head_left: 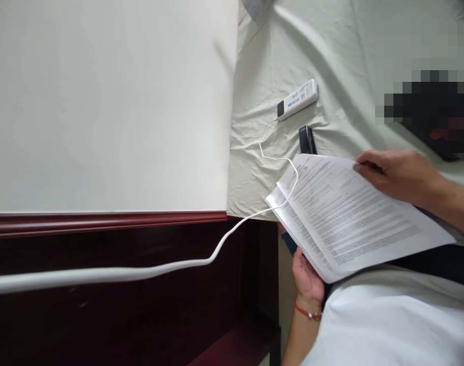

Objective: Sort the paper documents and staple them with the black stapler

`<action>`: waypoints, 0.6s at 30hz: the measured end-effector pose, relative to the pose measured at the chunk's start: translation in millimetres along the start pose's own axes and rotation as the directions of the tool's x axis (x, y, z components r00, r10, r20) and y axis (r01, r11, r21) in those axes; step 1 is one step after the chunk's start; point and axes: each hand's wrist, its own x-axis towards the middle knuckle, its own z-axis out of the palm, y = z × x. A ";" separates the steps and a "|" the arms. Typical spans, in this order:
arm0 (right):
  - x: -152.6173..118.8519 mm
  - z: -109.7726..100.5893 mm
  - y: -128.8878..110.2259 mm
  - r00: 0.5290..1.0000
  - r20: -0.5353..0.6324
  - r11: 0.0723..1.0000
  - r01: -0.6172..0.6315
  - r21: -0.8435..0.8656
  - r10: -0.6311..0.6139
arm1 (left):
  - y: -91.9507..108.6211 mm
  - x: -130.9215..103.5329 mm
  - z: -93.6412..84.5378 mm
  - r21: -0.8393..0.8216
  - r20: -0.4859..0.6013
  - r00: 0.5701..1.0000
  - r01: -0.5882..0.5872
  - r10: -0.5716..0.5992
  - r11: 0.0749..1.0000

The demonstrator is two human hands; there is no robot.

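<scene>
Under flat printed sheets (353, 213), left hand (307, 279); right hand (397, 173) atop.

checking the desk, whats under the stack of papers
The left hand holds the paper stack from below. A black stapler pokes out at its top edge; the rest is covered.

- One stack of printed papers (349, 213), near right; its sheets can't be counted.
- Two hands: left hand (308, 279) under the stack, right hand (395, 173) on top.
- One white power bank (297, 99), far.
- One white cable (140, 272), running left.
- One black stapler (306, 140) beside the stack.
- One red bracelet (307, 312).
</scene>
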 end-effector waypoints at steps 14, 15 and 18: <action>-1.3 9.7 6.4 0.991 -0.032 0.991 0.132 -0.017 -0.133 | -14.3 -7.9 0.5 0.148 -0.130 0.990 -0.035 0.055 0.988; -1.5 10.7 6.0 0.992 -0.003 0.991 0.129 -0.045 -0.130 | -15.4 -7.8 0.1 0.132 -0.133 0.990 -0.037 0.055 0.991; -1.4 14.3 6.0 0.985 0.089 0.979 0.159 -0.127 -0.148 | -17.6 -7.0 -0.3 0.066 -0.153 0.987 -0.027 0.037 0.997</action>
